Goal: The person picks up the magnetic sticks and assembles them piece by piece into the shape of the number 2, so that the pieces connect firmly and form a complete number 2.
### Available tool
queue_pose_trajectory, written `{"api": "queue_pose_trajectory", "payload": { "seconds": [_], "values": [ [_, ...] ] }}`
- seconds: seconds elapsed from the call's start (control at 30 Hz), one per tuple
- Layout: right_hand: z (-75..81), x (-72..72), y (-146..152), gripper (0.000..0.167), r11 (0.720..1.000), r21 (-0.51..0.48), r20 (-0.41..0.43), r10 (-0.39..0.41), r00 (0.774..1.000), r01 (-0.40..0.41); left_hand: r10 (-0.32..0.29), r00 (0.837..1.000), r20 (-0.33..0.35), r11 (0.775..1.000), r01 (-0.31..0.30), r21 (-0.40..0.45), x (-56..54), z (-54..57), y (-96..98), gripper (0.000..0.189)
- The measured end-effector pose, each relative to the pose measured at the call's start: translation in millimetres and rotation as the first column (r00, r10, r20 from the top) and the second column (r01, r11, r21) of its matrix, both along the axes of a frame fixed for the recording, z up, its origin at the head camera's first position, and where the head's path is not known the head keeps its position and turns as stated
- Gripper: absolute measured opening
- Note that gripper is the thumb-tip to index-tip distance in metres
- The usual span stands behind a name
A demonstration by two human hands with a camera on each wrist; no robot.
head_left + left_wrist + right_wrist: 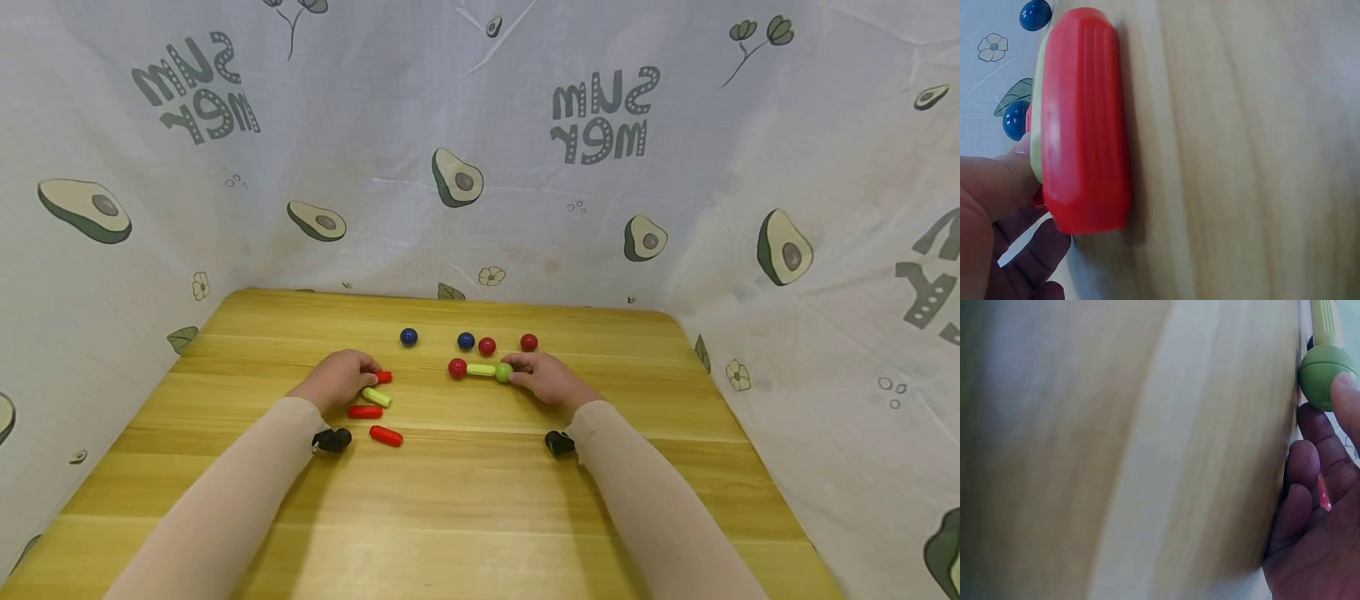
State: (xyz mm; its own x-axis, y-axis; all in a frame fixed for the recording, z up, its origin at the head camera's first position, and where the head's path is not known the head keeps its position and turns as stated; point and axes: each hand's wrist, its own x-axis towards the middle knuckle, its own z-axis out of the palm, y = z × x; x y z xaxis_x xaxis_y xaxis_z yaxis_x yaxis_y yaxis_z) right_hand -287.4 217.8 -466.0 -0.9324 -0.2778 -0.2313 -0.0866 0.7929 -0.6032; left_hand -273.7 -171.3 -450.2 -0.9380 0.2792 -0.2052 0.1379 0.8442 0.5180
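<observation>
Plainly, the joined piece (pixel 481 370) is a slim yellow-green rod with a glossy red ball at its left end and a green ball (pixel 1325 376) at its right. It lies slightly right of the middle of the wooden worktop (pixel 465 500), much closer to the far edge than to the near one. Seen close, the rod is grooved lengthwise and a seam circles the green ball. The right hand (pixel 546 379) pinches that ball between thumb and forefinger, its other fingers curled in. Toward the left edge, the left hand (pixel 341 377) pinches a short red rod (pixel 383 377) between thumb and fingers.

Much of that rod is covered by the fingers, and in the left wrist view a grooved, blunt-ended red bar (pixel 1085 125) hides nearly all of it, along with most of a loose yellow-green stick (pixel 377 397). The right wrist view cuts off the joined piece at its top border; a pinkish-red sliver between the fingers there is too small to identify. The worktop's near edge falls outside the head view.

Along the far edge sit two blue balls (pixel 408 337) and two loose red balls (pixel 528 342). Another red piece (pixel 386 436) lies nearest the near edge.
</observation>
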Motion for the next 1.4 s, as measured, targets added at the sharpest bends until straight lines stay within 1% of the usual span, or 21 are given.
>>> {"api": "queue_pose_trajectory", "payload": {
  "seconds": [0.33,0.5,0.8,0.87,1.0,1.1,1.17,1.4],
  "values": [
    [-1.8,0.9,0,0.039,1.0,0.013,-0.009,0.012,1.0,-0.012,0.015,1.0,0.007,1.0,-0.015,0.007,1.2,-2.2,1.8,0.024],
    [-2.9,0.7,0,0.04,1.0,0.015,-0.013,0.018,1.0,-0.018,0.016,1.0,0.007,1.0,-0.016,0.009,1.6,-1.7,2.6,0.025],
    [-2.1,1.3,0,0.039,1.0,0.014,-0.011,0.013,1.0,-0.013,-0.024,1.0,-0.011,0.998,0.023,-0.064,1.2,1.8,6.5,0.023],
    [-2.0,1.5,0,0.039,1.0,0.017,-0.011,0.012,1.0,-0.012,-0.026,1.0,-0.012,0.998,0.025,-0.062,1.4,2.1,7.4,0.023],
    [-1.2,2.1,-1,0.04,1.0,0.012,-0.012,0.013,1.0,-0.013,-0.012,1.0,-0.017,1.0,0.011,-0.027,1.3,1.5,9.9,0.024],
    [-0.4,2.3,-2,0.04,1.0,0.004,-0.016,0.014,1.0,-0.014,-0.015,0.999,-0.036,1.0,0.015,-0.01,0.7,1.1,14.2,0.026],
    [0.0,2.3,-2,0.04,1.0,-0.001,-0.015,0.013,1.0,-0.013,-0.021,0.999,-0.051,1.0,0.02,-0.015,0.1,0.9,18.5,0.026],
    [2.1,2.4,-2,0.04,1.0,-0.007,-0.007,0.006,1.0,-0.006,-0.036,0.998,-0.054,0.999,0.035,-0.01,1.6,3.2,36.1,0.027]
  ]
}}
